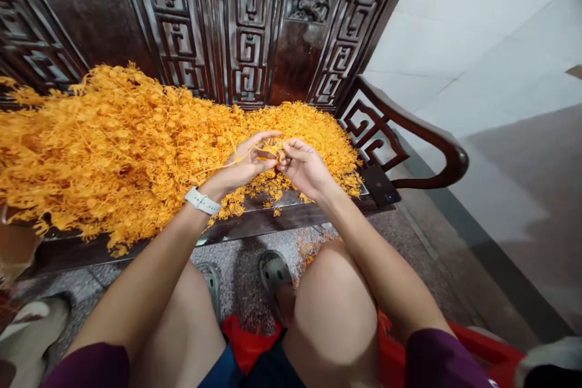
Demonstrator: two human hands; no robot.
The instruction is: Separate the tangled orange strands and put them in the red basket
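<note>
In front of me my left hand (240, 168), with a pale watch strap at its wrist, curls round a thin orange plastic flower stem (237, 159) whose spindly branches lie across the palm and stick out to the left. My right hand (304, 168) meets it fingertip to fingertip, pinching the stem's small flower-like end between thumb and forefinger. The exact grip there is partly covered by the fingers. Behind and left of both hands spreads a big heap of orange plastic flower pieces (131, 151). A lower pile of loose blossoms (313, 127) lies just behind my right hand.
The heaps rest on a dark carved wooden bench (254, 221) with a tall fretwork back and a curved armrest (436, 133). A black phone-like slab (381, 185) lies by the armrest. Orange bits (311, 245) are scattered on the speckled floor. Something red is under me.
</note>
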